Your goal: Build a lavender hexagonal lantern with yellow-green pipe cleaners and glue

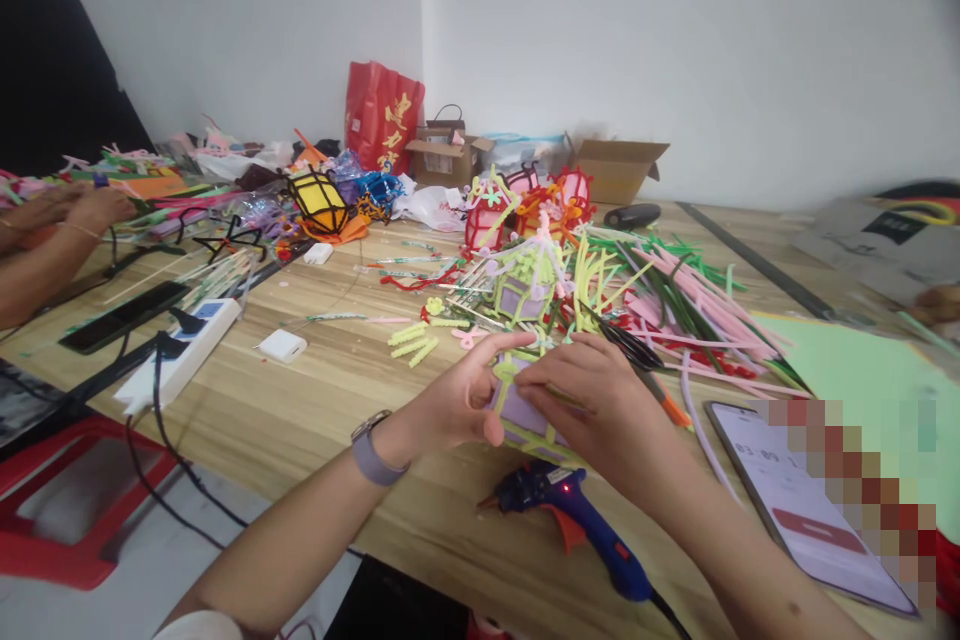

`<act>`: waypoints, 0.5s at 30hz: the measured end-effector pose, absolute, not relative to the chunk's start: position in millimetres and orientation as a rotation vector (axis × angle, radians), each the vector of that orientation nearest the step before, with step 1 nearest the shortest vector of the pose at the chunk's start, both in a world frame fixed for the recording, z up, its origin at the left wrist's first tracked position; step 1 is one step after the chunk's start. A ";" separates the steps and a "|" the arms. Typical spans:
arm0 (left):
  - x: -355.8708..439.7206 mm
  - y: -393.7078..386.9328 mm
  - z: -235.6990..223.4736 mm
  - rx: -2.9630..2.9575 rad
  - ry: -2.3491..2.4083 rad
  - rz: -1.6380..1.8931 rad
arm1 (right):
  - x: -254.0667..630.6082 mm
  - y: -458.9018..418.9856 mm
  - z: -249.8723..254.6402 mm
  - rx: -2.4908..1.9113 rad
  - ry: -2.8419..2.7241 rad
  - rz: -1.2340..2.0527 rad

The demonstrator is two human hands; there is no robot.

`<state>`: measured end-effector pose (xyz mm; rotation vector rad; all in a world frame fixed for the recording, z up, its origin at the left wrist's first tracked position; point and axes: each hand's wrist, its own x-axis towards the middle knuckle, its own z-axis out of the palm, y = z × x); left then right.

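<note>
Two bare hands are busy with a small purple box (514, 409) that has fuzzy yellow-green edges. It is close to the front edge of the wooden table (442, 545), right of the middle. The left hand (450, 402) holds the box from its left side. Its thumb and pointing finger are spread apart, with the pointing finger reaching over the top. The right hand (604, 390) is bent over the other side. Its thumb and pointing finger are close together at the fuzzy trim, but it is too hard to see if they pinch a bit of it or just press.

It looks like the part being done now is small finger work on the trim. From here, a good move would need the left hand steady and the right fingertips soft, so the thin sides do not bend.

A blue glue gun (606, 526) lies just in front of the box, near the table's front edge, with a red light on. A phone (750, 460) lies to the right, near a green sheet (825, 355). Behind the box is another purple box (517, 300), beside a messy pile of fuzzy sticks (712, 305). Another person's hands (94, 210) are at the far left.
</note>
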<state>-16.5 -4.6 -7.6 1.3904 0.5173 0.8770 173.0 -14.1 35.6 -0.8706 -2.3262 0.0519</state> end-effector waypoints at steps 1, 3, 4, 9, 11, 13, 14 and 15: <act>-16.5 -4.6 -7.7 1.393 0.518 0.874 | 173.0 -14.3 35.4 -0.870 -2.332 0.044; -16.8 -4.4 -8.3 1.398 0.519 0.871 | 173.0 -14.8 35.1 -0.872 -2.347 0.020; -16.9 -4.3 -8.6 1.397 0.517 0.872 | 173.0 -15.0 35.2 -0.876 -2.353 0.011; -17.1 -2.8 -10.2 1.367 0.514 0.867 | 174.9 -14.7 37.5 -0.868 -2.354 0.048; -16.4 -1.4 -12.0 1.333 0.498 0.870 | 176.8 -13.6 38.8 -0.845 -2.334 0.100; -15.1 0.4 -14.3 1.284 0.457 0.881 | 178.7 -12.6 39.7 -0.833 -2.309 0.130; -14.3 1.2 -15.5 1.262 0.432 0.885 | 179.4 -12.3 40.1 -0.840 -2.303 0.129; -13.5 2.0 -16.5 1.247 0.411 0.884 | 179.9 -12.2 40.4 -0.855 -2.300 0.118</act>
